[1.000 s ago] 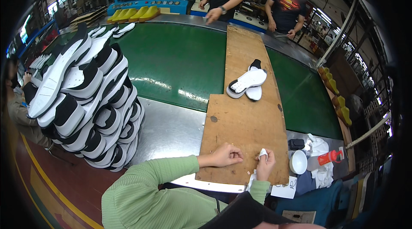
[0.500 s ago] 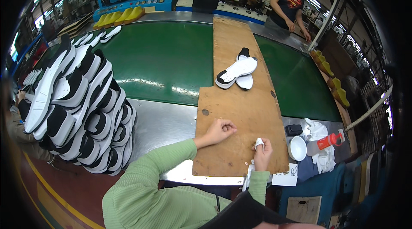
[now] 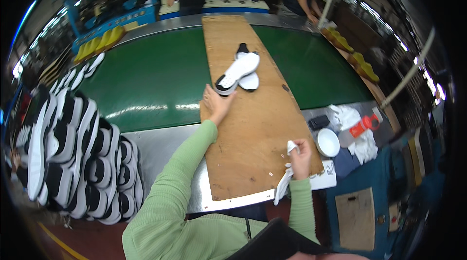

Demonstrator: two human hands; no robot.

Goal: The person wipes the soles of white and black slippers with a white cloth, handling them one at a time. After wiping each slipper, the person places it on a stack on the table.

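Observation:
Two white shoe soles with black ends [image 3: 243,69] lie crossed, one on top of the other, on the brown board. My left hand [image 3: 218,104] is at the near black end of the upper sole, fingers and thumb spread on either side; whether they touch it I cannot tell. My right hand [image 3: 302,157] is closed on a small white cloth [image 3: 292,147] above the board's right near edge. More white cloth [image 3: 283,186] hangs over the table edge below that hand.
A tall stack of soles [image 3: 82,162] stands at left. At right are a white bowl [image 3: 328,143], a dark box [image 3: 318,122], a red-topped bottle [image 3: 362,126] and crumpled cloths. Green belt [image 3: 160,75] flanks the board [image 3: 253,128]. Two people stand beyond; yellow shoe forms [image 3: 101,41] line the far left.
My left hand has reached forward from the near part of the board to the upper sole, its fingers opening out. My right hand keeps its cloth. The view has shifted.

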